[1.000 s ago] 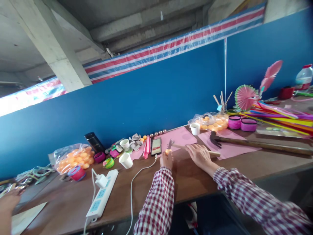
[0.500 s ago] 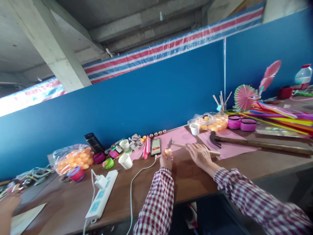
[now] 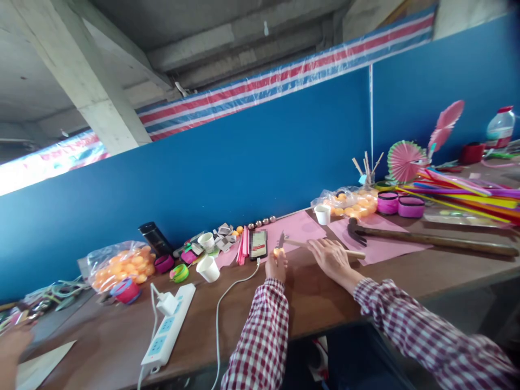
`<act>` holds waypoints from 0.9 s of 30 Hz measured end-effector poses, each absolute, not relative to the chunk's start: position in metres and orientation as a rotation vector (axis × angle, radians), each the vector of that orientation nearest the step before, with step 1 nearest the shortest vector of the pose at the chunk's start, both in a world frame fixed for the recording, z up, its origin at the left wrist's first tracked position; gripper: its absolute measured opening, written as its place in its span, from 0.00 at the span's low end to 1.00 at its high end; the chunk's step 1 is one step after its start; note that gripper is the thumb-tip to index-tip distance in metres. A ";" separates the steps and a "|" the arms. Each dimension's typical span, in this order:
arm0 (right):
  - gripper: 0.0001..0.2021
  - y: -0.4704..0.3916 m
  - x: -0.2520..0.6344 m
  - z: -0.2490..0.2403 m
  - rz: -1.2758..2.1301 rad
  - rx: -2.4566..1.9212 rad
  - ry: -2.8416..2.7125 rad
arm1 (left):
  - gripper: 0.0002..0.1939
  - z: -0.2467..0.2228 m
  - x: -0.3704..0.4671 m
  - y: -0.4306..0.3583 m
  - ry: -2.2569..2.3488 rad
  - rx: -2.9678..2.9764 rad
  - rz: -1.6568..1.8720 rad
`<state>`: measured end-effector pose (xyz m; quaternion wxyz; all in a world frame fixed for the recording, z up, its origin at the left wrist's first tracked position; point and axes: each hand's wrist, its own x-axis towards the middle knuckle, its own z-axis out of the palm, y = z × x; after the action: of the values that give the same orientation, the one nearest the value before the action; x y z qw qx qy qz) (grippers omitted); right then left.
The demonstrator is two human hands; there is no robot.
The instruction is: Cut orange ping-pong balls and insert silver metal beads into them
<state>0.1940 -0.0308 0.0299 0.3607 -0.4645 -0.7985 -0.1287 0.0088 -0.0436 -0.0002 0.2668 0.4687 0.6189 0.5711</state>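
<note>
My left hand (image 3: pixel 275 267) is closed around a small orange ball (image 3: pixel 278 252) that looks like a ping-pong ball, its top showing above the fingers. Just over the ball is the metal head of a small hammer (image 3: pixel 298 244); whether they touch I cannot tell. My right hand (image 3: pixel 330 257) grips this hammer's pale wooden handle, whose end sticks out past the palm. Pink paper (image 3: pixel 300 226) lies beneath and behind. A phone (image 3: pixel 258 244) with a white cable rests left of the hammer head.
A large claw hammer (image 3: pixel 426 238) lies at right, near a white cup (image 3: pixel 322 214) and bagged orange balls (image 3: pixel 357 203). Leftward are a power strip (image 3: pixel 173 325), another white cup (image 3: pixel 208 269) and a second bag of balls (image 3: pixel 125 265). Another person's hand (image 3: pixel 14 341) shows at far left.
Both hands keep their grips and almost the same places. The view has shifted very slightly, and the hammer head stays over the ball.
</note>
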 end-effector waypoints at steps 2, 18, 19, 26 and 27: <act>0.12 -0.030 0.195 0.030 -0.343 -1.210 -2.025 | 0.15 0.000 0.008 -0.043 1.718 1.273 1.536; 0.11 -0.031 0.194 0.030 -0.328 -1.202 -2.075 | 0.14 -0.006 0.005 -0.037 1.796 1.250 1.623; 0.11 -0.031 0.194 0.030 -0.327 -1.211 -2.063 | 0.14 -0.006 0.005 -0.036 1.788 1.245 1.629; 0.11 -0.031 0.193 0.029 -0.315 -1.179 -2.113 | 0.18 -0.006 0.006 -0.036 1.729 1.206 1.659; 0.12 -0.031 0.193 0.029 -0.321 -1.185 -2.099 | 0.19 -0.006 0.006 -0.036 1.722 1.205 1.661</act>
<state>0.1931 -0.0313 0.0294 0.3474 -0.4569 -0.8095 -0.1238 0.0058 -0.0364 -0.0060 0.2292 0.4377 0.6257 0.6036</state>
